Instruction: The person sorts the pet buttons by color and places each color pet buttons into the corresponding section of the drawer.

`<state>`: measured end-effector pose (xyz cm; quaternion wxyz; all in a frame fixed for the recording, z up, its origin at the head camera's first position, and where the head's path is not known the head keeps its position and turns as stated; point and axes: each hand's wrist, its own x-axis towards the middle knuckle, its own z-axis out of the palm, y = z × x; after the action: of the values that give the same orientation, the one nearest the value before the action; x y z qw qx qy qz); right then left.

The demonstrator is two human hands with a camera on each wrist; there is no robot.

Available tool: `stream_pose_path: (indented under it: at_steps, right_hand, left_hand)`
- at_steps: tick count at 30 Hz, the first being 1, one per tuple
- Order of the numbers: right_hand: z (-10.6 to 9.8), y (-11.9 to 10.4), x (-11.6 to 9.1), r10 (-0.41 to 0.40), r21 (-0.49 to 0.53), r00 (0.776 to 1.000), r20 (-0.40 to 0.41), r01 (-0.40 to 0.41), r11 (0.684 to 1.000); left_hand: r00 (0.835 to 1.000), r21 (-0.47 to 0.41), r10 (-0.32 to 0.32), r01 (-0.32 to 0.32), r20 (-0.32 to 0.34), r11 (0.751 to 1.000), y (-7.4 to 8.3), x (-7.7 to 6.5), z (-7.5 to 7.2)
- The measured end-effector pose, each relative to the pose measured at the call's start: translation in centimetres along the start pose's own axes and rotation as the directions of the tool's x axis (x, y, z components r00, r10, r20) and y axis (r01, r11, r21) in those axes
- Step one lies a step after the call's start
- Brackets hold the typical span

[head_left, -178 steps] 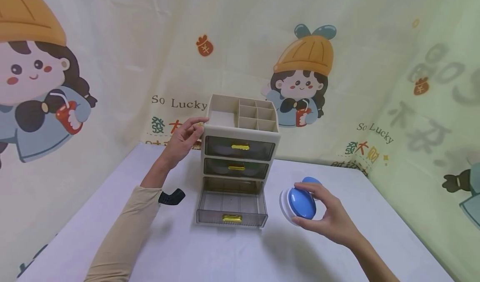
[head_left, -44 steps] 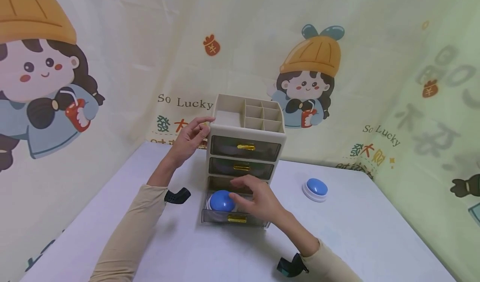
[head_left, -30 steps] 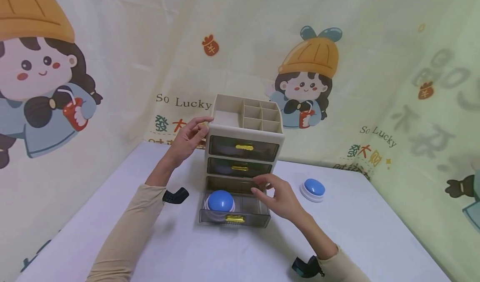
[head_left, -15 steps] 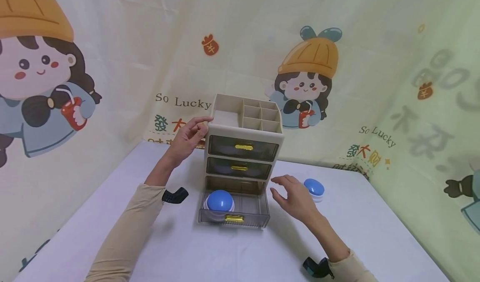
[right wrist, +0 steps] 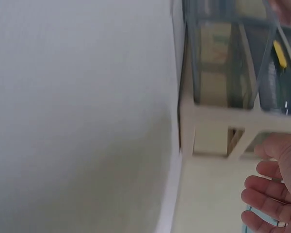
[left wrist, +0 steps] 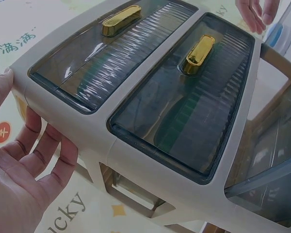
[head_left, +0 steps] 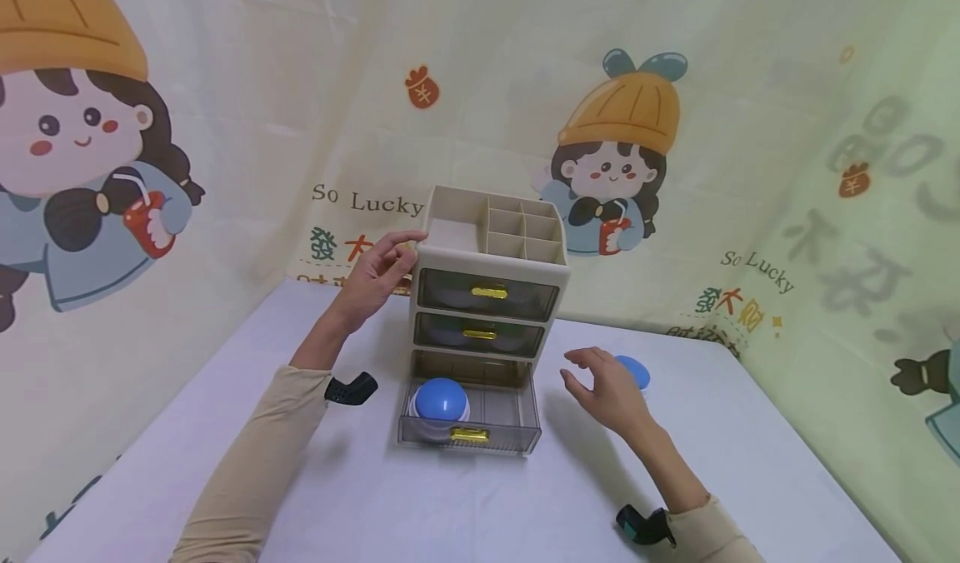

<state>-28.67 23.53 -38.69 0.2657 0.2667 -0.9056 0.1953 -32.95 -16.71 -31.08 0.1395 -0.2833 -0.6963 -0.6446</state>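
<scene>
A beige drawer organizer [head_left: 491, 259] stands on the table, its bottom drawer [head_left: 502, 409] pulled out. Inside that drawer, on the left, sits a push button [head_left: 441, 400] with a blue dome and white base. My left hand [head_left: 372, 278] grips the organizer's upper left front corner; the left wrist view has the thumb on the front and bent fingers at the side. To the right of the drawer, my right hand [head_left: 611, 392] hovers with loosely bent fingers and nothing in them. Behind it a second blue push button [head_left: 633, 371] is partly hidden.
Two upper drawers with gold handles [head_left: 489, 293] are closed. Divided compartments [head_left: 525, 228] form the organizer's top. A white cloth covers the table [head_left: 337, 496], and a printed curtain [head_left: 480, 122] hangs behind and on both sides. Black wrist mounts [head_left: 351, 389] stick out from both sleeves.
The push button my right hand held earlier now sits in the bottom drawer. That hand has let go and withdrawn rightward, now partly covering the other button. My left hand stays at the corner.
</scene>
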Motion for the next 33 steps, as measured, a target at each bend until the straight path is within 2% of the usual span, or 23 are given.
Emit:
stream_pose_path:
  at_steps: [6,12,15,20,23,28,33]
  right_hand:
    - [-0.7,2.4,-0.2,0.079,-0.021,0.996,-0.031,-0.079,0.997]
    - [-1.3,4.2,-0.3,0.218,0.071,0.975,-0.028,-0.216,0.974]
    - [-1.6,4.8,-0.5,0.324,0.136,0.946,-0.010,-0.320,0.938]
    - [-2.2,5.4,-0.7,0.516,0.196,0.855,0.043,-0.514,0.835]
    - [-2.4,5.7,-0.8,0.571,0.209,0.819,0.065,-0.570,0.794]
    - [-2.5,6.3,-0.9,0.597,0.198,0.796,0.100,-0.604,0.772]
    - [-2.3,7.1,-0.9,0.598,0.164,0.793,0.114,-0.609,0.776]
  left_hand:
    - [1.000,0.003,0.003,-0.003,-0.003,1.000,-0.1,0.1,0.0]
    - [1.000,-0.012,0.019,-0.019,-0.002,1.000,0.0,0.1,0.1]
    - [1.000,-0.015,0.018,-0.018,-0.003,1.000,0.0,0.0,0.1]
    - [1.000,-0.016,0.016,-0.016,-0.002,1.000,0.0,0.0,0.1]
    - [1.000,-0.011,0.013,-0.013,-0.003,1.000,0.0,0.0,0.1]
    - [1.000,-0.005,0.013,-0.013,-0.001,1.000,-0.2,0.1,0.0]
    - [1.000,-0.004,0.013,-0.013,-0.001,1.000,-0.2,0.1,0.0]
